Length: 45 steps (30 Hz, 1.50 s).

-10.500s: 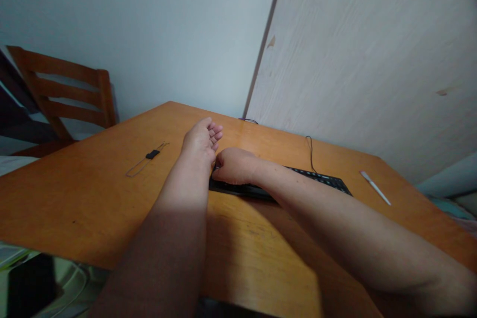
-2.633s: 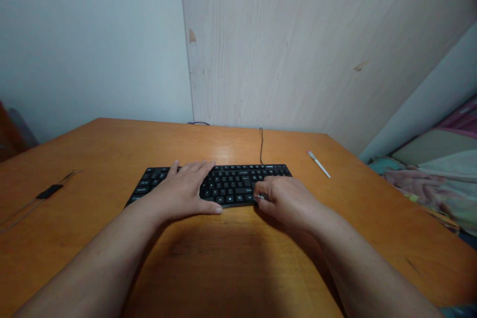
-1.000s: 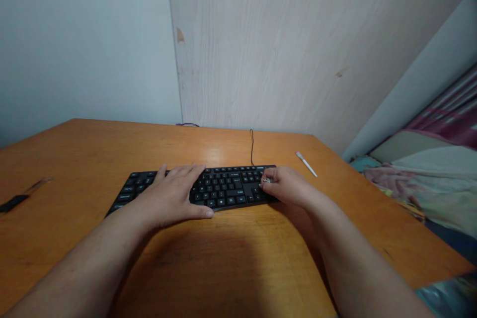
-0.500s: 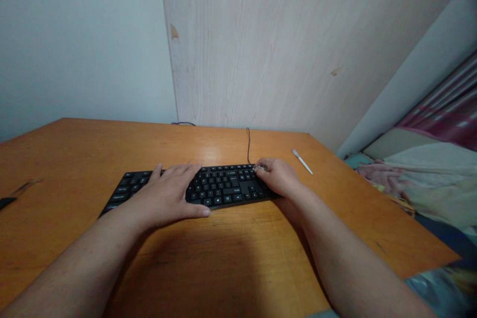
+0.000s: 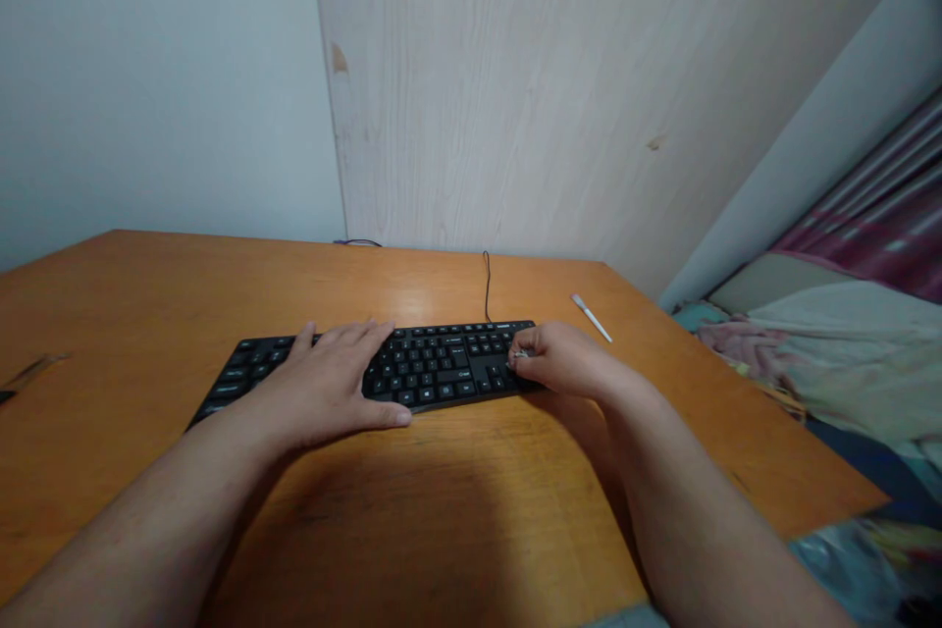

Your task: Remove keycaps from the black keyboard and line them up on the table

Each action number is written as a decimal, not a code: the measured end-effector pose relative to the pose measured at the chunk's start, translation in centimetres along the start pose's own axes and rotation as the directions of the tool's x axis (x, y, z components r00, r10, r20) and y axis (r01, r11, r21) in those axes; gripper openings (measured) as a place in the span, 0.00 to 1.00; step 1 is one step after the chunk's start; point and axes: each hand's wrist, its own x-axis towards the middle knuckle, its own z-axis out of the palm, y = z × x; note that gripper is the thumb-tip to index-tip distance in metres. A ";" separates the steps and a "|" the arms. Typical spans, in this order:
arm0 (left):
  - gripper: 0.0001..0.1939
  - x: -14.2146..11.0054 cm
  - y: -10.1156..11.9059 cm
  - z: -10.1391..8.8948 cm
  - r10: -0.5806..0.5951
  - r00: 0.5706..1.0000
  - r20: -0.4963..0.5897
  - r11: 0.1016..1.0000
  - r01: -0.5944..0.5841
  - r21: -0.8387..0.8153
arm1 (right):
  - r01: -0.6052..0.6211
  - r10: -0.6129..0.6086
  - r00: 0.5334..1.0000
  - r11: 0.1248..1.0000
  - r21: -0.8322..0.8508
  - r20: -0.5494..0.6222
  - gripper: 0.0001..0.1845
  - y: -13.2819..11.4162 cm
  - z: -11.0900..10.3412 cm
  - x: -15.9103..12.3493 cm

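A black keyboard (image 5: pixel 434 368) lies on the wooden table, slightly slanted, with its cord running off the back edge. My left hand (image 5: pixel 335 373) is open across its left part, fingers spread over the keys and thumb along the front edge. Over the right-hand keys, my right hand (image 5: pixel 563 358) is closed in a pinch. Between its fingertips shows a bit of a small pale grey thing (image 5: pixel 522 354), mostly hidden, whose kind I cannot make out. The right-end keys are covered by this hand.
On the table (image 5: pixel 456 510), a thin white brush-like tool (image 5: pixel 593 318) lies to the right, beyond the keyboard. A dark thing (image 5: pixel 6 396) shows at the far left edge. A thin cable (image 5: pixel 358 242) lies at the wall. Bedding (image 5: pixel 824 334) is past the table's right side.
My right hand has moved from the keyboard's back edge toward me, down over the right-hand keys, still pinching the small grey thing. The left hand stays in place on the keyboard.
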 end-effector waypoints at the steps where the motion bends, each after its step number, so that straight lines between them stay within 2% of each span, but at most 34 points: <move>1: 0.59 0.1 -0.1 0.0 -0.004 1.000 -0.005 1.000 0.004 -0.007 | 0.013 -0.014 1.000 1.000 0.018 0.024 0.06 0.1 -0.2 -0.2; 3: 0.59 0.2 -0.2 0.2 -0.011 1.000 -0.015 1.000 0.011 -0.023 | 0.039 -0.045 0.998 0.995 0.095 0.054 0.06 0.4 -0.5 -0.3; 5: 0.58 0.4 -0.3 0.3 -0.014 1.000 -0.024 0.999 0.013 -0.044 | 0.046 -0.052 0.998 0.979 0.200 0.023 0.08 1.3 -1.0 -0.4; 8: 0.58 0.5 -0.6 0.6 -0.008 0.999 -0.040 0.997 0.005 -0.078 | 0.014 0.040 0.983 0.956 0.293 -0.177 0.11 3.5 -1.8 -0.3; 10: 0.57 0.5 -0.9 0.8 0.004 0.998 -0.058 0.996 -0.010 -0.091 | -0.064 0.178 0.925 0.944 0.324 -0.336 0.15 5.4 -2.3 -0.2; 12: 0.57 0.6 -1.2 1.1 0.020 0.997 -0.074 0.995 -0.027 -0.093 | -0.173 0.308 0.852 0.929 0.328 -0.424 0.19 7.5 -2.6 -0.1; 14: 0.56 0.6 -1.4 1.2 0.035 0.996 -0.078 0.995 -0.041 -0.088 | -0.298 0.424 0.758 0.901 0.315 -0.496 0.21 9.5 -2.8 0.0; 17: 0.56 0.5 -1.3 1.0 0.039 0.998 -0.058 0.996 -0.043 -0.072 | -0.505 0.571 0.640 0.817 0.279 -0.514 0.20 12.0 -2.7 0.0; 20: 0.57 0.3 -0.9 0.6 0.021 0.999 -0.048 0.998 -0.024 -0.066 | -0.646 0.646 0.561 0.733 0.215 -0.517 0.20 13.6 -2.3 0.1; 23: 0.55 0.3 -0.8 0.3 0.017 0.997 -0.078 0.997 -0.023 -0.074 | -0.696 0.693 0.525 0.684 0.219 -0.494 0.21 14.5 -1.8 0.2; 29: 0.45 0.6 -1.5 0.1 0.016 0.980 -0.196 0.995 -0.036 -0.096 | -0.773 0.791 0.390 0.560 0.299 -0.472 0.22 15.5 -0.9 0.7; 31: 0.42 0.6 -1.7 -0.2 0.008 0.967 -0.254 0.993 -0.039 -0.114 | -0.788 0.818 0.387 0.533 0.308 -0.426 0.24 15.9 -0.4 1.1; 33: 0.39 0.6 -1.7 -0.6 -0.008 0.951 -0.308 0.990 -0.036 -0.138 | -0.795 0.839 0.409 0.521 0.311 -0.358 0.24 16.2 0.1 1.4; 35: 0.37 0.5 -1.7 -0.9 -0.034 0.932 -0.362 0.985 -0.030 -0.170 | -0.790 0.839 0.417 0.525 0.317 -0.351 0.25 16.5 0.5 1.7; 37: 0.34 0.5 -1.7 -1.2 -0.058 0.910 -0.411 0.975 -0.038 -0.220 | -0.759 0.802 0.418 0.566 0.321 -0.426 0.28 16.5 0.5 1.8; 39: 0.33 0.6 -1.7 -1.4 -0.100 0.885 -0.455 0.954 -0.044 -0.295 | -0.682 0.711 0.448 0.664 0.306 -0.542 0.30 16.2 0.2 1.9; 42: 0.31 0.7 -1.7 -1.7 -0.199 0.839 -0.507 0.898 -0.052 -0.438 | -0.483 0.519 0.551 0.837 0.257 -0.653 0.29 14.8 -0.2 2.3; 45: 0.28 0.8 -1.9 -2.1 -0.291 0.796 -0.531 0.799 -0.103 -0.592 | -0.234 0.358 0.686 0.933 0.274 -0.633 0.25 12.5 0.5 3.5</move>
